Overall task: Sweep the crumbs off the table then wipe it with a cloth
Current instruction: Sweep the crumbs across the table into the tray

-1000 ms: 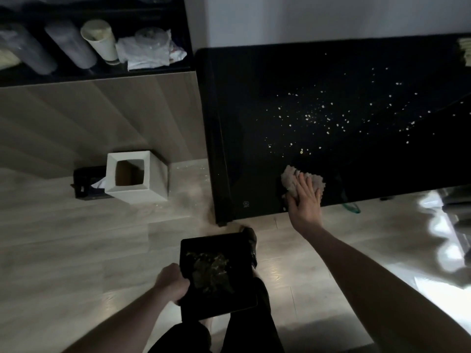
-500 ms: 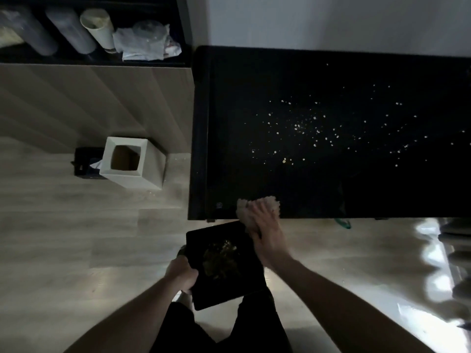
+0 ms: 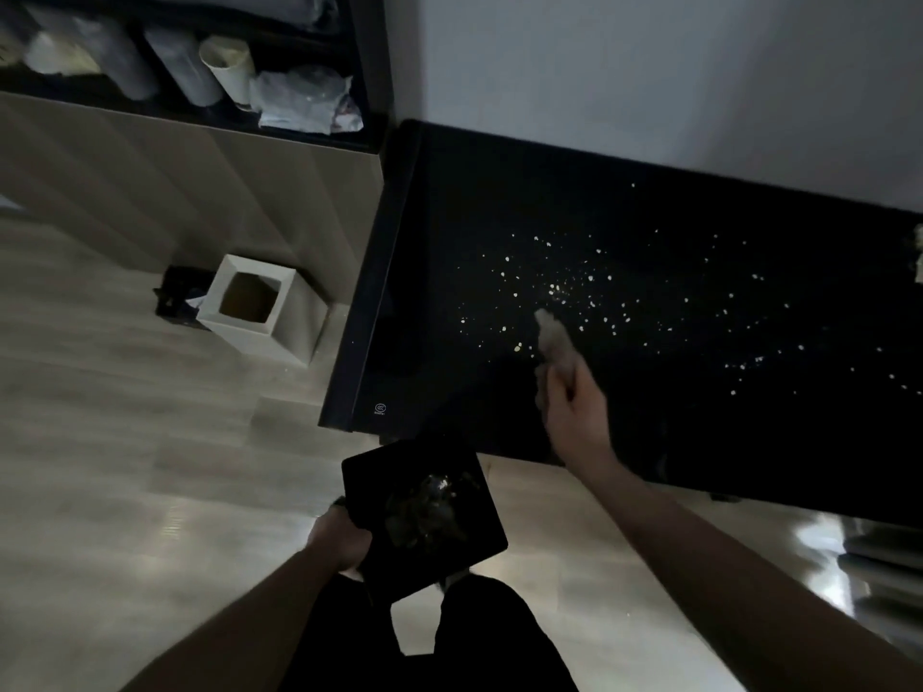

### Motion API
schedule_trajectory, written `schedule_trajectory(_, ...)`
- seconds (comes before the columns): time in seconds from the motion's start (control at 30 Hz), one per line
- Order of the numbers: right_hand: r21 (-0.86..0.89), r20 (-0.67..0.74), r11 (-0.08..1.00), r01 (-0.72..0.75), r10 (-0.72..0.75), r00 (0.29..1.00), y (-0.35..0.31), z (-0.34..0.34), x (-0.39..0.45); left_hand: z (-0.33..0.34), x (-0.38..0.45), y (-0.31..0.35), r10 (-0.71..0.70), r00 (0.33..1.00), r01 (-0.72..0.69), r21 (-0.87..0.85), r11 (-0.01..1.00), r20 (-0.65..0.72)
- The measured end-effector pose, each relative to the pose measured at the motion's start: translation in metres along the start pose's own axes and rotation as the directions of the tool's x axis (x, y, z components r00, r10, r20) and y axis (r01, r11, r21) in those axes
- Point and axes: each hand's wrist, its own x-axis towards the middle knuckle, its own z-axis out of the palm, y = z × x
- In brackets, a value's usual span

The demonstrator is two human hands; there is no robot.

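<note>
Cloth (image 3: 552,337), seemingly lengthwise, points toward crumbs (image 3: 589,292).

A white square bin (image 3: 248,308) stands open-topped on the pale wood floor (image 3: 125,442), just beside a small dark object (too dim to identify). Above, a dark shelf (image 3: 319,137) holds rolls and crumpled plastic (image 3: 299,99).

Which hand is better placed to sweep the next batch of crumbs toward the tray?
Right hand: it holds the cloth among the crumbs. Left hand grips the tray.
</note>
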Motion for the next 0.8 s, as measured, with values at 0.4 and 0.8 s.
schedule_trajectory(0.4, -0.821, 0.252, 0.538, 0.189, 0.045, 0.967, 0.064, 0.015, 0.099, -0.006, -0.016, 0.028, -0.048, 0.999, 0.049, -0.063, 0.997, 0.010)
schedule_trajectory(0.8, -0.686, 0.374, 0.648, 0.332, -0.077, 0.924, 0.090, 0.072, -0.039, -0.011, 0.015, 0.004, 0.011, 1.000, -0.009, -0.085, 0.996, 0.021)
